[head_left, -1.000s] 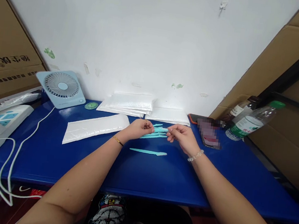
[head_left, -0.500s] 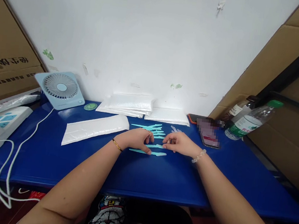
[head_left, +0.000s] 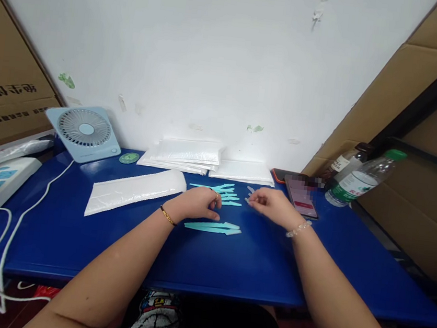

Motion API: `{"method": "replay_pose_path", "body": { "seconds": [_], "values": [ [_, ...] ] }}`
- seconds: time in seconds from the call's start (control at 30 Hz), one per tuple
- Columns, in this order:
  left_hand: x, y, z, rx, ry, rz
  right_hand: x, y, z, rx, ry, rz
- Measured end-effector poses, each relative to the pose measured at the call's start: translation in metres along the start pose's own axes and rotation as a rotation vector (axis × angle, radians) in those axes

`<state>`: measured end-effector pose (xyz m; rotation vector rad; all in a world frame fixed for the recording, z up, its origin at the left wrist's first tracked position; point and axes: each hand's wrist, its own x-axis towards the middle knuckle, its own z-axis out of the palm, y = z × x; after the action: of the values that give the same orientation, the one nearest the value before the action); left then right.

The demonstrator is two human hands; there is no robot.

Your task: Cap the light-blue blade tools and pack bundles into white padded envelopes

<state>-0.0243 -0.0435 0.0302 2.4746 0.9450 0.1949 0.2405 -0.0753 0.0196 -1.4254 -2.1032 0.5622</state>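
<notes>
Two teal eyebrow razors (head_left: 211, 227) lie almost side by side on the blue table, just below my left hand (head_left: 200, 204). That hand is over the left part of a loose group of several more teal razors (head_left: 230, 197). Its thumb stands apart from its curled fingers, and I see nothing held in it. To the right, my right hand (head_left: 271, 204) has its thumb and fingertips together at some small clear plastic pieces (head_left: 250, 191), which look like blade covers. The fingers partly hide the piece they pinch.
A white padded mailer (head_left: 136, 191) lies left of my hands, with stacked mailers (head_left: 188, 155) against the wall. A blue fan (head_left: 83, 133) and a white power strip (head_left: 3, 181) stand left. A phone (head_left: 301, 197) and bottles (head_left: 362, 178) are on the right.
The two nearest razors now lie closer together, and my left thumb has come off them. My right hand has moved from the razors to the clear pieces on the right.
</notes>
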Motion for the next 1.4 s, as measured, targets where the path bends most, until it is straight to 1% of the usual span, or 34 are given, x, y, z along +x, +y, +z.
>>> {"method": "replay_pose_path", "body": {
  "seconds": [0.03, 0.07, 0.13, 0.3, 0.43, 0.53, 0.6, 0.7, 0.77, 0.87, 0.97, 1.07, 1.23, 1.33, 1.4],
  "values": [
    [0.002, -0.004, 0.001, 0.061, 0.069, -0.020, 0.001, 0.005, -0.002, -0.084, 0.062, 0.011],
    [0.004, -0.007, 0.003, 0.116, 0.123, -0.040, 0.003, 0.009, -0.002, -0.157, 0.088, 0.013],
    [0.009, -0.012, 0.007, 0.183, 0.174, -0.073, 0.005, 0.013, 0.000, -0.259, 0.068, -0.001],
    [0.014, -0.014, 0.013, 0.182, 0.178, -0.125, 0.009, 0.010, 0.012, -0.350, 0.010, -0.004],
    [0.014, -0.014, 0.011, 0.122, 0.176, -0.136, 0.008, 0.009, 0.010, -0.323, -0.004, -0.034],
    [0.013, -0.016, 0.008, 0.076, 0.188, -0.129, 0.007, 0.010, 0.007, -0.253, 0.053, -0.014],
    [0.012, -0.017, 0.006, 0.050, 0.214, -0.139, 0.007, 0.011, 0.006, -0.164, 0.109, 0.018],
    [0.010, -0.016, 0.003, 0.014, 0.263, -0.159, 0.008, 0.012, 0.004, -0.025, 0.191, 0.028],
    [0.009, -0.016, 0.002, -0.005, 0.280, -0.163, 0.008, 0.011, 0.003, 0.086, 0.225, 0.049],
    [0.009, -0.016, 0.001, -0.031, 0.279, -0.158, 0.007, 0.009, 0.001, 0.285, 0.223, 0.096],
    [0.009, -0.018, 0.002, -0.053, 0.270, -0.149, 0.007, 0.006, 0.002, 0.399, 0.198, 0.089],
    [0.009, -0.019, 0.003, -0.062, 0.269, -0.146, 0.007, 0.008, 0.003, 0.419, 0.184, 0.071],
    [0.009, -0.017, 0.002, -0.063, 0.262, -0.163, 0.008, 0.013, 0.005, 0.372, 0.180, 0.055],
    [0.009, -0.016, 0.002, -0.068, 0.260, -0.155, 0.009, 0.010, 0.008, 0.392, 0.163, 0.057],
    [0.010, -0.014, 0.002, -0.088, 0.250, -0.131, 0.009, 0.006, 0.012, 0.429, 0.125, 0.066]
  ]
}}
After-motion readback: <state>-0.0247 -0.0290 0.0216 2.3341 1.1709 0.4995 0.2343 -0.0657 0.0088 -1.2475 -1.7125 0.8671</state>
